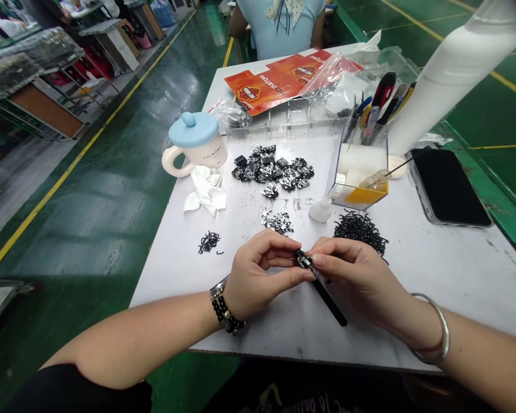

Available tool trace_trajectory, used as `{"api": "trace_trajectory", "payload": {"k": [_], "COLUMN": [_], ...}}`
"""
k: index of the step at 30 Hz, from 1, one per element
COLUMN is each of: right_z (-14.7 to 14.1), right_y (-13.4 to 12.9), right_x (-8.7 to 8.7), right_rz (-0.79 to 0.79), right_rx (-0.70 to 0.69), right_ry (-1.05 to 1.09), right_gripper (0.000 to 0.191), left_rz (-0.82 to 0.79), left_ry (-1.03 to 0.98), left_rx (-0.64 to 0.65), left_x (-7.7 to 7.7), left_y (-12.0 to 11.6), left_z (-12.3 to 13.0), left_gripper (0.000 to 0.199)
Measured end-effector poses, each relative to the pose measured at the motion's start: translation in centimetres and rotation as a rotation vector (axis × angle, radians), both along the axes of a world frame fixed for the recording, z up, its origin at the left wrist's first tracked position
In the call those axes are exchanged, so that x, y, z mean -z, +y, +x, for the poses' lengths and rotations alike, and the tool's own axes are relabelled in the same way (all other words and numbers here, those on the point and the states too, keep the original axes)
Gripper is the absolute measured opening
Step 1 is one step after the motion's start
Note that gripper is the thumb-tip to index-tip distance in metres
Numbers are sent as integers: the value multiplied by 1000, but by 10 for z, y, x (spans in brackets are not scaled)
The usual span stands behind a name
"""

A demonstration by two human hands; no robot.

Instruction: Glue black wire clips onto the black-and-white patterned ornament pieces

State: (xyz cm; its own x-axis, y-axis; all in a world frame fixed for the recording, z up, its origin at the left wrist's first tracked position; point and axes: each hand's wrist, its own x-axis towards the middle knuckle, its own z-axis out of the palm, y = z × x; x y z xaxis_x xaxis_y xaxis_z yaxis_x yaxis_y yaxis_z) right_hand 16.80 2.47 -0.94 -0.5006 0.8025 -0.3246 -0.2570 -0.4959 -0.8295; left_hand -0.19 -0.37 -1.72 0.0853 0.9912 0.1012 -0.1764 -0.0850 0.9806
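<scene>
Though small, the black part point(303, 260) between left fingers point(293, 277) and right fingers point(332, 265), both narrow around it

Glossy black part point(304, 260), shiny metal bangle point(445, 334), smooth matt blue lid point(193, 132)

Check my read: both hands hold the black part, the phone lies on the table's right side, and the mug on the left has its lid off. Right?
Not quite: in the head view, the lid is on the mug, not off. The rest stands: the left hand and right hand hold the black part, and the phone lies on the table's right side.
</scene>
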Motion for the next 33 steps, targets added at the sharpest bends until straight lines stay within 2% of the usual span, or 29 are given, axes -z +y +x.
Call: {"api": "trace_trajectory", "payload": {"k": [8, 18, 33], "right_z": [-2, -3, -3], "right_y": [-3, -5, -4], "right_x": [4, 6, 8], "right_rz": [-29, -116, -96], "right_rx": [17, 53, 33], "right_ry": [77, 68, -8], "right_gripper": [5, 14, 16], "left_rz": [16, -7, -62], "left_ry": [10, -3, -16], "left_rx": [-8, -9, -3], "left_x": [-1, -2, -1], "left_y": [1, 3, 3], "left_z": [-1, -1, -1], "left_gripper": [36, 38, 36]}}
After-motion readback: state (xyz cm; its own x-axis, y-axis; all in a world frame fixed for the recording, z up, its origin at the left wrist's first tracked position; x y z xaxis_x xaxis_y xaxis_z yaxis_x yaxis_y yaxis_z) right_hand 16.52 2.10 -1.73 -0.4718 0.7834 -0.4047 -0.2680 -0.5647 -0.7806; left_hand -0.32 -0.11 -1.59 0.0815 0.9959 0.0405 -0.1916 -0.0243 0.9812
